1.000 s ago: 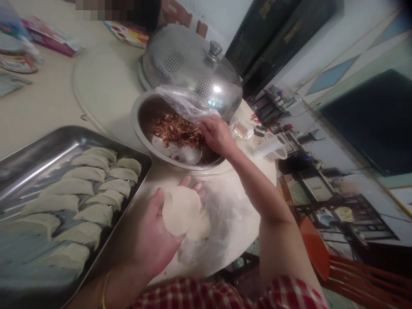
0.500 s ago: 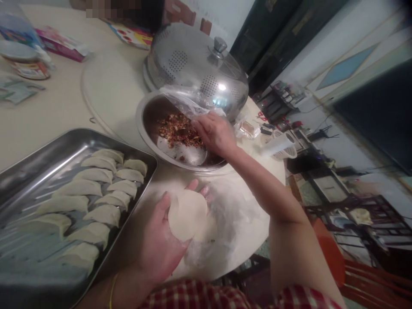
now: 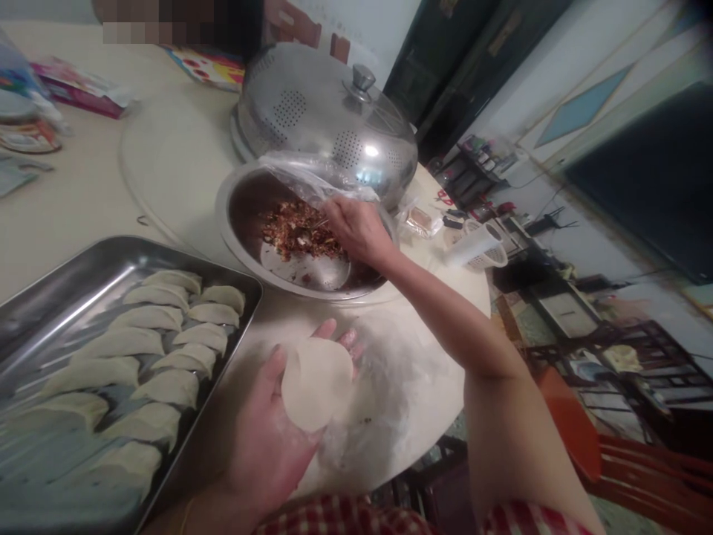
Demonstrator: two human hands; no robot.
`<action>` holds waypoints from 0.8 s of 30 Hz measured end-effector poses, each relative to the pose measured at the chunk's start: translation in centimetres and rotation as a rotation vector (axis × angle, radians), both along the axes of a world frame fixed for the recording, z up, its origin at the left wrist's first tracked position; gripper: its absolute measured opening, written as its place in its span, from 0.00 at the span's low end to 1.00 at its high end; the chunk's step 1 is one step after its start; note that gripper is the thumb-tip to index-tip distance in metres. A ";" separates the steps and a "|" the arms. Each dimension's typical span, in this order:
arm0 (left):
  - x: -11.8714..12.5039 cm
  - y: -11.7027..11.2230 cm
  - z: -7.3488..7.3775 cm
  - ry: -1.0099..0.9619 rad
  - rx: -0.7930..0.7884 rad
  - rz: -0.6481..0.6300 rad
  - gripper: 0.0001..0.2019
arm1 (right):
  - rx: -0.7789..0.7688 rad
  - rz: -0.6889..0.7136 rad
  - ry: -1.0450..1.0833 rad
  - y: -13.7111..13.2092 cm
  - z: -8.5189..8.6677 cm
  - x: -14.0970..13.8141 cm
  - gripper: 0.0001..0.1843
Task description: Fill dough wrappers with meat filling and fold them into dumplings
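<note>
My left hand (image 3: 267,438) lies palm up over the table's near edge and cradles a round pale dumpling wrapper (image 3: 316,383) on its fingers. My right hand (image 3: 359,229) reaches into a steel bowl (image 3: 239,238) and is closed on a spoon (image 3: 312,229) whose tip is in the brown minced filling (image 3: 295,227). A clear plastic bag (image 3: 312,178) drapes over the bowl's far rim. A steel tray (image 3: 83,282) at the left holds several folded dumplings (image 3: 150,342) in rows.
A domed perforated steel lid (image 3: 328,122) stands behind the bowl. A floury clear plastic sheet (image 3: 390,379) lies under the wrapper. Packets and a jar sit at the far left. A white plastic cup (image 3: 476,245) lies near the table's right edge. An orange chair (image 3: 573,427) is at the right.
My right hand has shifted slightly left inside the bowl, working the spoon in the filling. My left hand keeps the wrapper in the same pose.
</note>
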State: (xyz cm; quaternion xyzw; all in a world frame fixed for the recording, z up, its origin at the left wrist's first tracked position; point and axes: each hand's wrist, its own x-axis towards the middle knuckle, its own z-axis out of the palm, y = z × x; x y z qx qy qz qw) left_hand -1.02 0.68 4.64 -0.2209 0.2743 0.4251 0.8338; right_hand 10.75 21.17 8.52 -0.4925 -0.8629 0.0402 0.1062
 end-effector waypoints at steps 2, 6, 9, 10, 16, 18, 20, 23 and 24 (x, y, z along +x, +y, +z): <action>0.0 0.0 0.1 0.007 -0.013 -0.012 0.30 | 0.033 0.007 0.042 -0.2 0.4 0.1 0.21; 0.0 0.1 0.3 0.035 -0.009 -0.017 0.29 | 0.056 0.186 0.037 -0.3 0.6 -0.4 0.20; 0.0 0.1 0.3 0.055 0.014 -0.005 0.28 | -0.007 0.315 -0.035 0.1 0.0 -1.3 0.19; 0.0 0.1 0.3 0.060 0.013 -0.005 0.28 | -0.024 0.341 -0.058 0.2 -0.3 -1.5 0.19; -0.1 -0.2 -0.2 0.003 0.040 0.003 0.30 | -0.095 0.388 -0.071 -0.2 0.4 -0.9 0.19; 0.0 -0.2 -0.3 -0.005 0.043 0.003 0.31 | -0.088 0.370 -0.026 -0.6 1.1 -0.2 0.18; 0.0 -0.1 -0.2 0.006 0.019 -0.002 0.30 | -0.055 0.329 0.016 -1.0 1.6 0.4 0.17; 0.1 0.1 0.1 0.034 -0.014 0.000 0.29 | -0.004 0.263 -0.003 -1.0 1.5 0.7 0.17; 0.1 0.1 0.2 0.041 -0.017 0.004 0.29 | 0.003 0.260 -0.034 -0.8 1.3 0.6 0.18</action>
